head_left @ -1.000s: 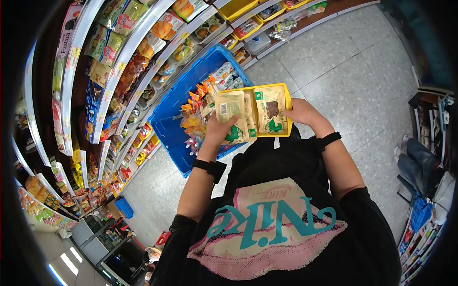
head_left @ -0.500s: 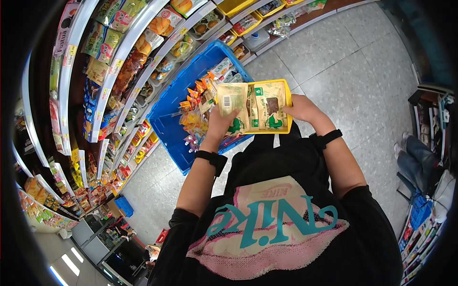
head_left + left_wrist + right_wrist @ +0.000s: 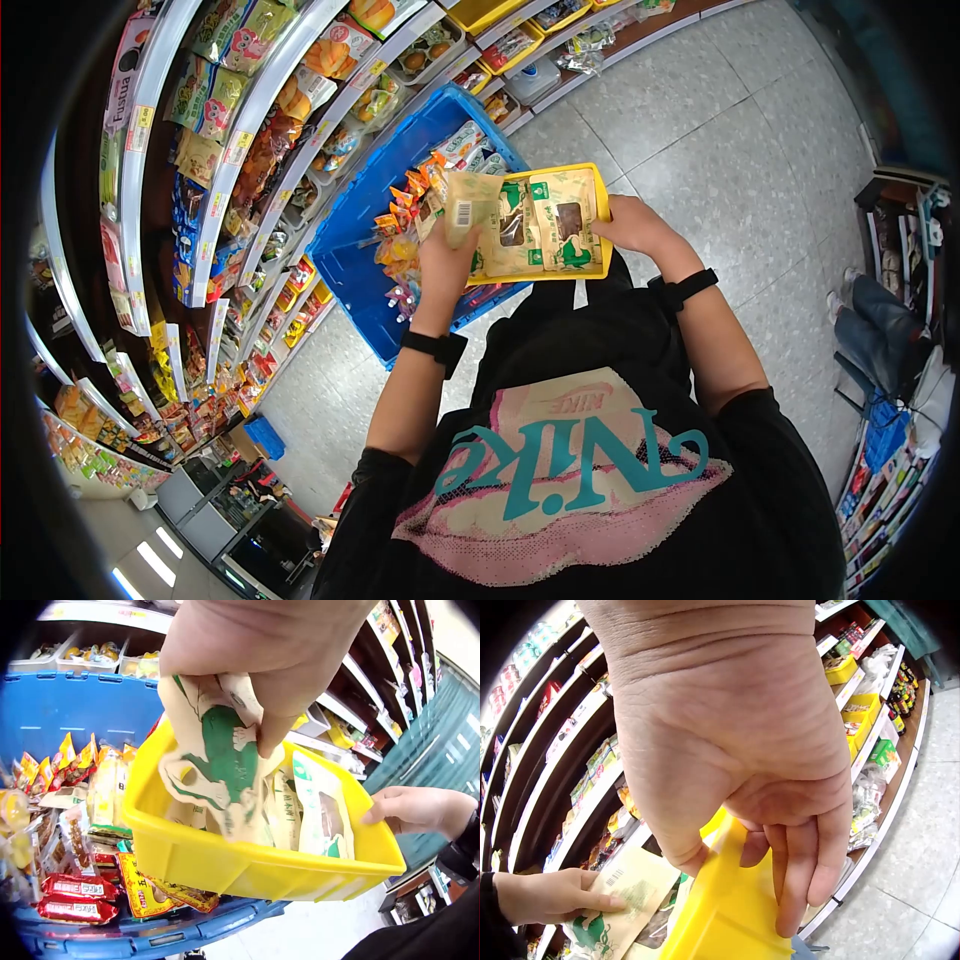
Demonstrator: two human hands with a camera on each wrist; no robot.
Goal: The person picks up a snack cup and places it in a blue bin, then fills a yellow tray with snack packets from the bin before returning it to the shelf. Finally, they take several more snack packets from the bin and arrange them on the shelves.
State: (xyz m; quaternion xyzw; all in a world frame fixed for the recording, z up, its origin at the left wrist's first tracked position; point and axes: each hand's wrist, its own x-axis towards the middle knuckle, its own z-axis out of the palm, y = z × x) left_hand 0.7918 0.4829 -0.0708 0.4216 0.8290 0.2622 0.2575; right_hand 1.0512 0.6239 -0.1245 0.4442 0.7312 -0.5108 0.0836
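A yellow bin (image 3: 606,262) with beige and green packets is held up above the near side of a blue crate (image 3: 340,235). My right hand (image 3: 640,230) grips the bin's right end, thumb inside and fingers outside in the right wrist view. With my left hand (image 3: 447,262) I pinch one beige packet (image 3: 474,198) at the bin's left end; in the left wrist view this packet (image 3: 225,754) stands tilted over the rim. Two other packets (image 3: 570,222) lie side by side in the bin, their fronts showing.
Orange-tipped snack packs (image 3: 405,200) and red wrapped bars (image 3: 79,898) fill part of the crate. Curved shelves (image 3: 250,130) of packaged food run along the left and top. Grey tiled floor (image 3: 690,130) stretches to the right, where a seated person's legs (image 3: 872,325) show.
My left hand has moved left with the pinched packet, away from the packets lying in the bin, and more of the middle one shows. The right hand keeps its grip, nearly still.
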